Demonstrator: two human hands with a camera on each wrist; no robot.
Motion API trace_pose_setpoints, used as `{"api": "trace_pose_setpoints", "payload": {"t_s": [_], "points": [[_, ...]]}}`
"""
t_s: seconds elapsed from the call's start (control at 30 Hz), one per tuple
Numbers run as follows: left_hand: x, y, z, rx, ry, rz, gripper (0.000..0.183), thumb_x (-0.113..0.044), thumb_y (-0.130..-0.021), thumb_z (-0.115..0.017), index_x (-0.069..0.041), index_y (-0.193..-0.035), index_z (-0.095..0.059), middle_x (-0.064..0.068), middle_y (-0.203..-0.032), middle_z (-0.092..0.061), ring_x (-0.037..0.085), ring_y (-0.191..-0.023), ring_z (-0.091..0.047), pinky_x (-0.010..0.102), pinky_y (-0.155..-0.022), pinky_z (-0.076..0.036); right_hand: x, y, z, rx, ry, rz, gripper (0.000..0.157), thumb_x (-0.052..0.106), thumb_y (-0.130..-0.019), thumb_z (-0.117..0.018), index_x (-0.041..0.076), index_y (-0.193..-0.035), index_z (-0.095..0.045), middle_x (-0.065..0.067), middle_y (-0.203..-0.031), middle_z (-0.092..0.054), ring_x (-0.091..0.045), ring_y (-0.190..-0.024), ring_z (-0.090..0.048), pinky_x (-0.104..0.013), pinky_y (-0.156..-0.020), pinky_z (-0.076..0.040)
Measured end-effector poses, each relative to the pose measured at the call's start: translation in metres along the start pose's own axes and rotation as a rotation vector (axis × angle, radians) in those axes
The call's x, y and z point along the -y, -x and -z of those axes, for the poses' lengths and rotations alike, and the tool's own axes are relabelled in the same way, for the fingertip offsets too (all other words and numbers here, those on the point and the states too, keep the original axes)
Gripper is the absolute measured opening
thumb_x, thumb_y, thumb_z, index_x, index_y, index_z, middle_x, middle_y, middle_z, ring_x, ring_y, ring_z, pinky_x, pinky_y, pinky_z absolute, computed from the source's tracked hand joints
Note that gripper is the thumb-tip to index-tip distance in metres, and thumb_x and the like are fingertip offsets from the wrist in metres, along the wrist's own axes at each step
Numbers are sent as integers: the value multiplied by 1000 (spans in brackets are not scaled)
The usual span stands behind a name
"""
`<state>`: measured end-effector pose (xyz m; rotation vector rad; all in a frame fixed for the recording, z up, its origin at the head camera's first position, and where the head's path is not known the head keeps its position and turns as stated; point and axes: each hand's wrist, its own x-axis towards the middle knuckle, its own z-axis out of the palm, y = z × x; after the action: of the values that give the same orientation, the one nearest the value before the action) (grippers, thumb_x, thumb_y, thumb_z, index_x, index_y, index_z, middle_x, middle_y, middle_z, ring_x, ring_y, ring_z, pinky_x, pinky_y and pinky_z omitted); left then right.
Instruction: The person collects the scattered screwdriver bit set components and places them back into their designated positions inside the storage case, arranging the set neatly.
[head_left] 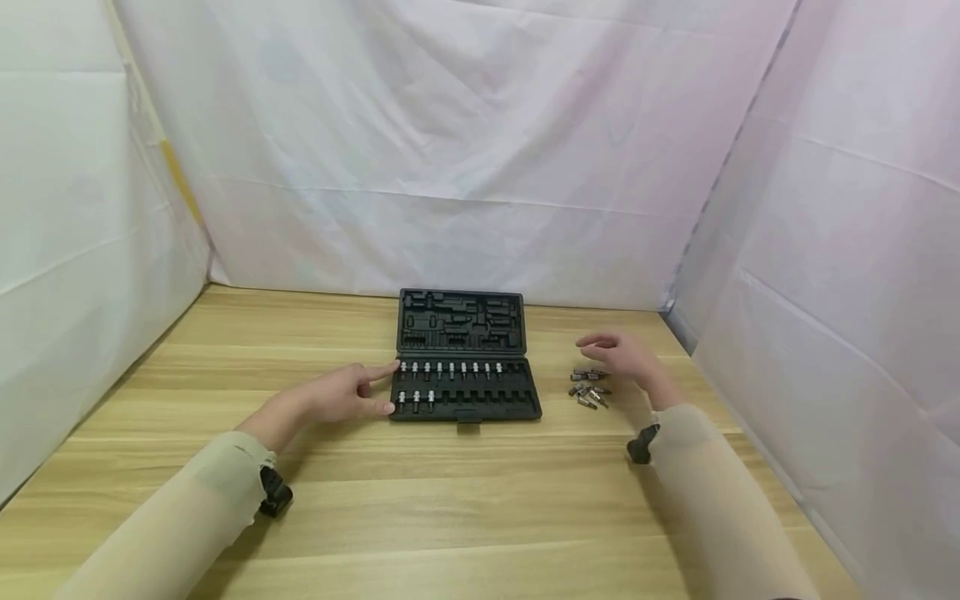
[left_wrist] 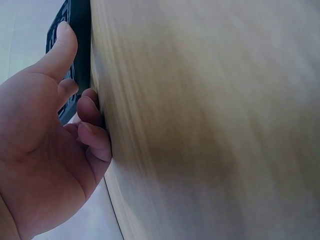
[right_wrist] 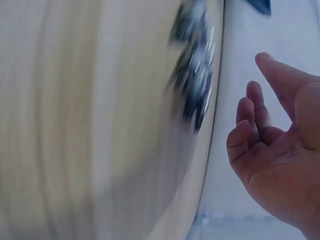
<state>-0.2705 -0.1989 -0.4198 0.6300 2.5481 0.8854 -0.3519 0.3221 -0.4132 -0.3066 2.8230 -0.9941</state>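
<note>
We see a black case (head_left: 495,413) lying unfolded on the wooden table (head_left: 450,525), with its lid (head_left: 459,323) at its back, moulded inside with many shapes, and a small latch (head_left: 468,427) at its front edge. In the case we count nine metal bit sockets (head_left: 452,372) seated along the back row and three at the left end of the front row; moulded slots run on to the right of them.

At the left side of the case, we see the left hand (head_left: 341,394) touching the edge, forefinger stretched to the tray's back corner and thumb at its front corner. Thumb and forefinger are well apart, and the other fingers bend in toward the palm.

To the right of the case lies a pile of loose bit sockets (head_left: 581,389). We find the right hand (head_left: 624,357) just beside it, farther from the case, its thumb apart from its loosely bent fingers, clamped on nothing.

Both arms, in pale sleeves (head_left: 176,512), reach in from in front of the case, and a white cloth (head_left: 450,150) hangs behind it.
</note>
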Motion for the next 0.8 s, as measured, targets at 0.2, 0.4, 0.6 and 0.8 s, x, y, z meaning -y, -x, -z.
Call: {"api": "trace_pose_setpoints", "payload": {"t_s": [0.2,0.4,0.6,0.8], "points": [[4,-1,-2,2,-8,8,91,-44,-104,-76,-17,-175,-27,-1,-74,-51,13,-64,-40,31,-66,-43,-24,8,9,21,79,-11,30,28,-110,-69,9,-132,-78,-26,-144,-70,-50,-138,-62,-65,-117,-47],[6,-1,-2,-4,-4,8,90,-44,-104,-75,-17,-175,-27,-1,-76,-50,14,-66,-41,32,-67,-43,-29,10,9,37,127,-47,28,27,-109,-70,8,-128,-81,-24,-138,-73,-40,-126,-67,-51,-102,-54],[5,-2,-3,-3,-3,-1,90,-44,-104,-75,-16,-175,-27,-2,-73,-49,12,-63,-39,31,-65,-43,-32,11,9,27,164,-42,27,24,-109,-70,6,-125,-82,-24,-135,-75,-44,-127,-67,-56,-105,-54],[5,-3,-2,-3,-1,-2,89,-43,-104,-75,-17,-175,-28,-4,-69,-48,11,-60,-36,30,-64,-42,-40,12,12,2,209,-7,26,22,-109,-70,3,-122,-81,-23,-128,-78,-50,-130,-65,-66,-114,-46]]}}
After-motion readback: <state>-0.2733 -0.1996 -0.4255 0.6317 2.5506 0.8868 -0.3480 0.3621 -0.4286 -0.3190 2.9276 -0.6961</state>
